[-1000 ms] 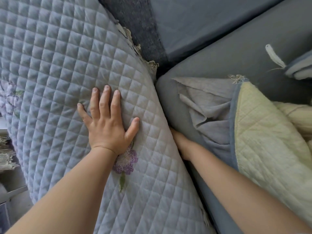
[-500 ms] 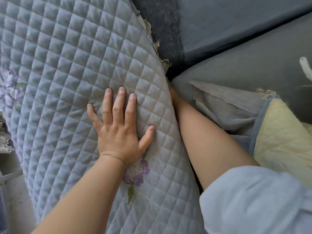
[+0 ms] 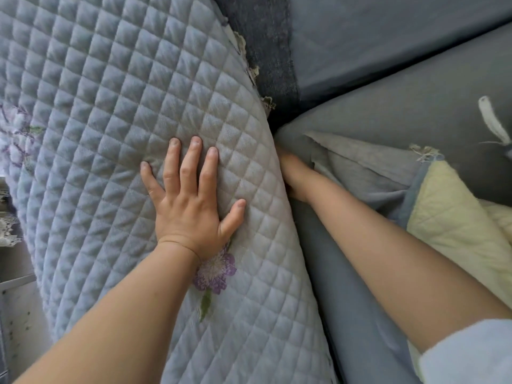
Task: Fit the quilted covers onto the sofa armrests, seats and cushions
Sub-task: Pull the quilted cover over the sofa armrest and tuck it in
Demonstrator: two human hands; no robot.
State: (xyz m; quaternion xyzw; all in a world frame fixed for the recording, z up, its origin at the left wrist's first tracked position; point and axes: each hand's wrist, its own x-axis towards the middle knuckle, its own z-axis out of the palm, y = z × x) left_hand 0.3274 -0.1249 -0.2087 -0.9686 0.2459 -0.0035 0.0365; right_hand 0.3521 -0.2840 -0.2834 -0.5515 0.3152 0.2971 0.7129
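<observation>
Nearest me, the left hand (image 3: 191,206) is lying flat with fingers spread wide, pressing the quilted cover (image 3: 116,106) onto the armrest. Just beyond, the right hand (image 3: 293,173) is reaching down into the gap between armrest and seat (image 3: 415,106); its fingers are hidden, so I cannot tell whether they are holding anything. It looks like the tucking step on this armrest, and the next move probably calls for working the edge deeper along the crevice toward the backrest (image 3: 388,37). The cover's long axis is running from the near side away toward the back, draped over the armrest.
</observation>
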